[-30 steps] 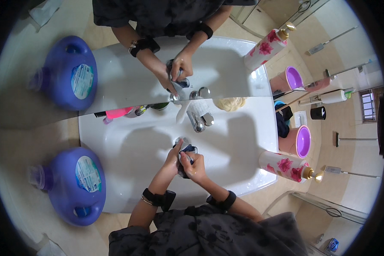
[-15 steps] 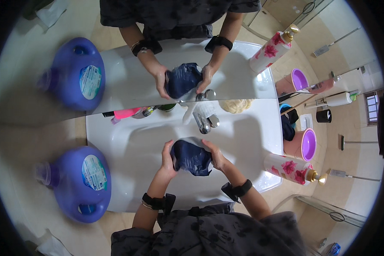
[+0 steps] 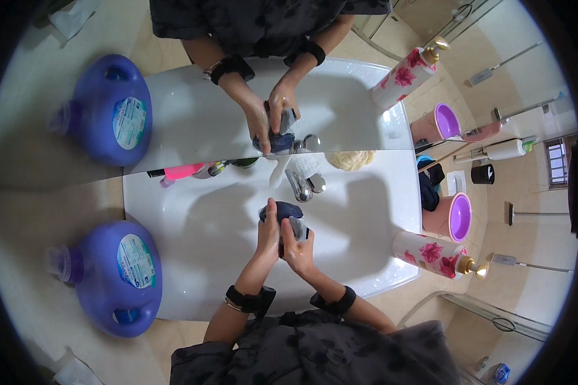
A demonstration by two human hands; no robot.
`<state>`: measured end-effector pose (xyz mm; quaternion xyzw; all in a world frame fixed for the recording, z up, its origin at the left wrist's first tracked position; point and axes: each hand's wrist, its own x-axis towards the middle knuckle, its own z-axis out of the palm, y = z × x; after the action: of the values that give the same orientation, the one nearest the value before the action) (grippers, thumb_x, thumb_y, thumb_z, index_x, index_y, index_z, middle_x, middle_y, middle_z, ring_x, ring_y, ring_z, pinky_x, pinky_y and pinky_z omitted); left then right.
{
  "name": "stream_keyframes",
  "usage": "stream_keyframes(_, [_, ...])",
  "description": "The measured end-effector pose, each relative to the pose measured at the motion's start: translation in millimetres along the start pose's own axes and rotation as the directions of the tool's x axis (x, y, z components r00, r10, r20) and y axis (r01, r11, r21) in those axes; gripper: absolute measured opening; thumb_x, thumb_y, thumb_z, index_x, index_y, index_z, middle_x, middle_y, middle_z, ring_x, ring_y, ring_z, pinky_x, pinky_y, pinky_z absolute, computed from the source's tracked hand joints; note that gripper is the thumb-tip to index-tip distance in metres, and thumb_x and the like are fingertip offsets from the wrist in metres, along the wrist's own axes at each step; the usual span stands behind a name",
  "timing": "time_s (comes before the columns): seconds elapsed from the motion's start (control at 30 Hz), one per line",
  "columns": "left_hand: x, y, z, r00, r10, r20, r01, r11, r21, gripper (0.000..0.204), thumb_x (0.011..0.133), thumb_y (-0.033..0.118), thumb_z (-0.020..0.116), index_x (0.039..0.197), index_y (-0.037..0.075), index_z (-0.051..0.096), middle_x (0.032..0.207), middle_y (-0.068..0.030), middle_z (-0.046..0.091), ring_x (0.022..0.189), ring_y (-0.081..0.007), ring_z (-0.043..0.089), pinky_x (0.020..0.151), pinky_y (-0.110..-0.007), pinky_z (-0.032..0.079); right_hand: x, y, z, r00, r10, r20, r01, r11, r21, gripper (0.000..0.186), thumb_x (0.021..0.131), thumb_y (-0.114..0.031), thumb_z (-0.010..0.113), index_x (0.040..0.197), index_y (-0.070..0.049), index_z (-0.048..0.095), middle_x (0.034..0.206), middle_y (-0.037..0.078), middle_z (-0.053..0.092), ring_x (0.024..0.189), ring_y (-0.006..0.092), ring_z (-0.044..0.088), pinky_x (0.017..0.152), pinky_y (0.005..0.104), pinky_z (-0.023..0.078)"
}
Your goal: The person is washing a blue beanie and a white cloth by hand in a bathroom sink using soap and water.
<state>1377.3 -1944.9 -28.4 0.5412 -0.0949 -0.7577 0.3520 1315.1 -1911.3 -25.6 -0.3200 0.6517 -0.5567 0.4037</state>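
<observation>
Right now my left hand point(image 3: 268, 232) and right hand point(image 3: 297, 249) are closed tight around a dark wet cloth point(image 3: 285, 213) over the sink point(image 3: 192, 256), faucet point(image 3: 300, 183) at twelve o'clock; soft, limp, probably slippery, best bunched mid-wad.
</observation>
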Motion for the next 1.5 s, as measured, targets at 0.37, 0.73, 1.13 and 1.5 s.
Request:
stream_keyframes(0.37, [-17.2, 14.3, -14.0, 0.956, -0.009, 0.292, -0.115, 0.907, 0.405, 0.04, 0.07, 0.017, 0.06, 0.105, 0.0, 0.049, 0.089, -0.0057, 0.056, 0.081, -0.0123, 0.053, 0.072, -0.025, 0.043, 44.4, 8.7, -44.0, 0.92, 0.209, 0.332, -0.214, 0.977, -0.024, 0.042, 0.079, -0.018, 0.053, 0.116, -0.006, 0.037, 0.118, 0.009, 0.038, 0.103, 0.0184, 0.043, 0.082, 0.0308, 0.038])
stream_keyframes(0.73, [-12.9, -14.3, -14.3, 0.875, 0.48, -0.068, -0.444, 0.85, 0.283, 0.03, 0.078, 0.026, 0.06, 0.087, 0.0, 0.05, 0.07, -0.0011, 0.05, 0.063, -0.0077, 0.046, 0.059, -0.021, 0.037, 35.9, -18.4, -32.3, 0.848, 0.298, 0.438, -0.437, 0.861, 0.26, 0.017, 0.084, -0.017, 0.053, 0.096, -0.006, 0.047, 0.082, 0.0, 0.051, 0.069, 0.0067, 0.048, 0.06, 0.0212, 0.042])
stream_keyframes(1.13, [-6.4, -18.6, 7.7, 0.967, 0.238, -0.094, -0.17, 0.872, 0.459, 0.045, 0.087, 0.042, 0.04, 0.083, 0.0, 0.056, 0.07, -0.0027, 0.056, 0.062, -0.0103, 0.053, 0.057, -0.027, 0.042, 28.8, 17.8, -23.8, 0.996, 0.0, 0.084, 0.043, 0.857, -0.514, 0.041, 0.085, -0.033, 0.044, 0.073, 0.004, 0.057, 0.062, 0.025, 0.052, 0.06, 0.0417, 0.052, 0.054, 0.0433, 0.04])
stream_keyframes(1.5, [-13.1, -17.5, -8.8, 0.996, -0.006, 0.092, 0.02, 0.988, -0.151, 0.04, 0.083, 0.04, 0.044, 0.1, 0.004, 0.051, 0.088, -0.0055, 0.055, 0.08, -0.0137, 0.053, 0.073, -0.027, 0.041, 27.9, 13.5, -78.1, 0.931, -0.069, 0.358, 0.303, 0.694, -0.653, 0.062, 0.081, -0.031, 0.054, 0.128, -0.003, 0.025, 0.111, 0.017, 0.044, 0.091, 0.0245, 0.049, 0.074, 0.0313, 0.041])
